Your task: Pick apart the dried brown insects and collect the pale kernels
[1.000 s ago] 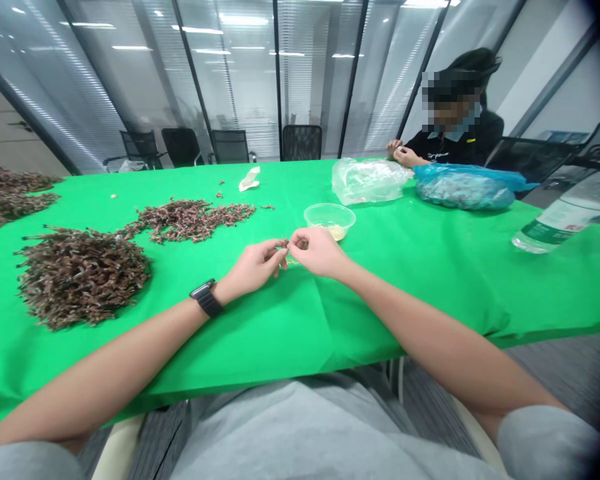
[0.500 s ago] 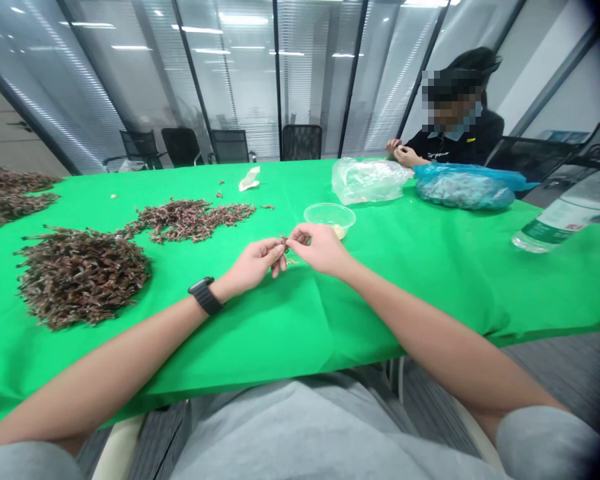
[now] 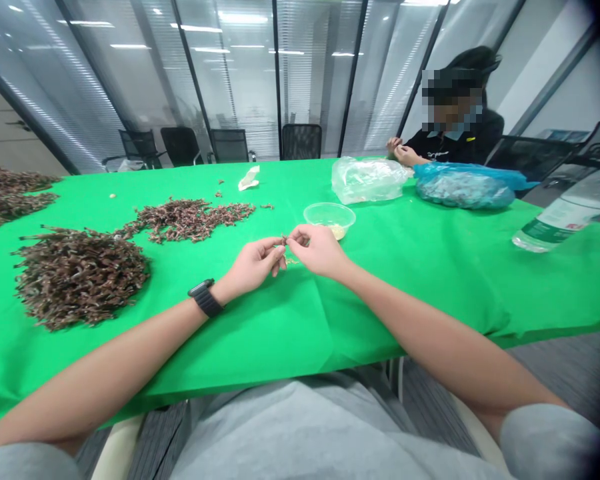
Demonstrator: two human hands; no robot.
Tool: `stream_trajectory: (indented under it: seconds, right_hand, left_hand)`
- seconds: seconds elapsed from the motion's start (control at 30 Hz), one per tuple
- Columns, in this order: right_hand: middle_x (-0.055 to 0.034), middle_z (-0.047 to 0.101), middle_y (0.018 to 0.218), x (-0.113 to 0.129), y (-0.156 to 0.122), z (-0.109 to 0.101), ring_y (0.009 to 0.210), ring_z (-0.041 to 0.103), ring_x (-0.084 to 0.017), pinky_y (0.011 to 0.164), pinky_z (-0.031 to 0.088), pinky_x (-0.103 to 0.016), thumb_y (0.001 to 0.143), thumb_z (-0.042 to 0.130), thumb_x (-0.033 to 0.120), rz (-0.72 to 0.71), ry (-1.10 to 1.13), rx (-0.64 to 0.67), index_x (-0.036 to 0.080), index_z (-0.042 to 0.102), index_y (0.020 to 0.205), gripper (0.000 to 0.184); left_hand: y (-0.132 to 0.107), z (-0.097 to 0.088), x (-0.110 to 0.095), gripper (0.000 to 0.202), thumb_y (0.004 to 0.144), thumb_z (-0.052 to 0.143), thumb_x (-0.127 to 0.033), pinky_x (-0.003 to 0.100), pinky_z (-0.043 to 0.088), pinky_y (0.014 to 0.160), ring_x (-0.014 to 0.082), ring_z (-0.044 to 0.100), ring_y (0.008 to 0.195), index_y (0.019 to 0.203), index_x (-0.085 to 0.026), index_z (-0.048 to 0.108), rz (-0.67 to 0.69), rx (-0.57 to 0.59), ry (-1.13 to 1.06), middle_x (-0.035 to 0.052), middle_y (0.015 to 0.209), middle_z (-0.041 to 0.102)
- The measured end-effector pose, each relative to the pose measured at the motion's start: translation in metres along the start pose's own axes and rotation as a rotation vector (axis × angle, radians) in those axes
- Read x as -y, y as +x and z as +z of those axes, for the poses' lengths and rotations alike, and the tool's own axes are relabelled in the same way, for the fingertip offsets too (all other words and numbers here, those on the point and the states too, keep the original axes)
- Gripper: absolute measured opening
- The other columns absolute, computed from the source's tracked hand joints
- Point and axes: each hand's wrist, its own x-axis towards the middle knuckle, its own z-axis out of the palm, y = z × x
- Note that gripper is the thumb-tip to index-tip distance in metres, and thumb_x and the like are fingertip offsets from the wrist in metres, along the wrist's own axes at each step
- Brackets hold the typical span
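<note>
My left hand (image 3: 253, 263), with a black wristwatch (image 3: 206, 298) on its wrist, and my right hand (image 3: 317, 251) meet above the green tablecloth (image 3: 380, 313). Their fingertips pinch a small dried brown sprig (image 3: 283, 240) from both sides, and the fingers partly hide it. A few pale crumbs (image 3: 291, 261) lie on the cloth just below my fingers. Behind my right hand stands a clear plastic tub (image 3: 329, 215) holding pale bits.
Large heaps of dried brown sprigs (image 3: 80, 279) cover the table's left side, with a looser spread (image 3: 190, 220) beyond. A clear plastic bag (image 3: 367, 180), a filled blue bag (image 3: 463, 187) and a water bottle (image 3: 563, 213) lie farther right. A seated person (image 3: 455, 137) works at the far end, among black chairs (image 3: 301, 141).
My hands stay together around the sprig, and my fingers shift only slightly on it. The view has barely moved.
</note>
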Motion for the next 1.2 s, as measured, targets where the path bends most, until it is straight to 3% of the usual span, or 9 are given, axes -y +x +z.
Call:
stream_trajectory:
  seconds: [0.17,0.27,0.47,0.7,1.2]
  right_hand:
    - [0.0010,0.060,0.062,-0.001,0.003,0.003,0.051,0.051,-0.009,0.050,0.046,-0.023,0.080,0.073,0.030,0.353,0.473,0.107,0.016,0.062,0.068,0.021]
    - [0.0011,0.060,0.063,-0.002,0.003,0.001,0.052,0.051,-0.008,0.049,0.047,-0.022,0.075,0.079,0.033,0.407,0.574,0.138,0.015,0.063,0.067,0.026]
    - [0.0008,0.063,0.065,-0.004,0.006,-0.004,0.051,0.051,-0.009,0.050,0.043,-0.024,0.081,0.071,0.032,0.182,0.360,0.092,0.015,0.067,0.077,0.018]
    - [-0.0027,0.075,0.077,-0.006,0.004,-0.009,0.070,0.064,-0.014,0.068,0.046,-0.026,0.086,0.067,0.029,-0.121,0.006,0.002,0.018,0.073,0.081,0.014]
    - [-0.0030,0.076,0.078,-0.003,0.003,-0.009,0.071,0.066,-0.015,0.069,0.047,-0.026,0.085,0.070,0.028,-0.089,-0.033,-0.007,0.017,0.074,0.080,0.013]
  left_hand:
    - [-0.004,-0.002,-0.004,0.042,0.100,0.050,-0.049,0.022,0.044,0.057,0.0097,0.056,0.054,0.114,-0.013,0.067,0.096,-0.034,0.262,0.0021,0.074,0.071]
    - [-0.003,-0.003,-0.008,0.040,0.100,0.050,-0.049,0.022,0.044,0.059,0.0100,0.057,0.055,0.106,-0.013,0.068,0.093,-0.029,0.271,0.0024,0.074,0.071]
    - [-0.001,-0.003,-0.011,0.043,0.098,0.053,-0.055,0.022,0.043,0.055,0.0096,0.056,0.053,0.096,-0.013,0.064,0.019,0.041,0.056,0.0038,0.075,0.069]
    - [0.002,-0.007,-0.009,0.044,0.096,0.057,-0.057,0.022,0.042,0.056,0.0080,0.054,0.052,0.092,-0.014,0.065,0.000,0.088,-0.110,0.0031,0.075,0.069]
    - [0.002,-0.006,-0.005,0.045,0.093,0.060,-0.058,0.022,0.042,0.056,0.0079,0.053,0.053,0.097,-0.013,0.067,-0.049,0.072,-0.183,0.0037,0.077,0.069]
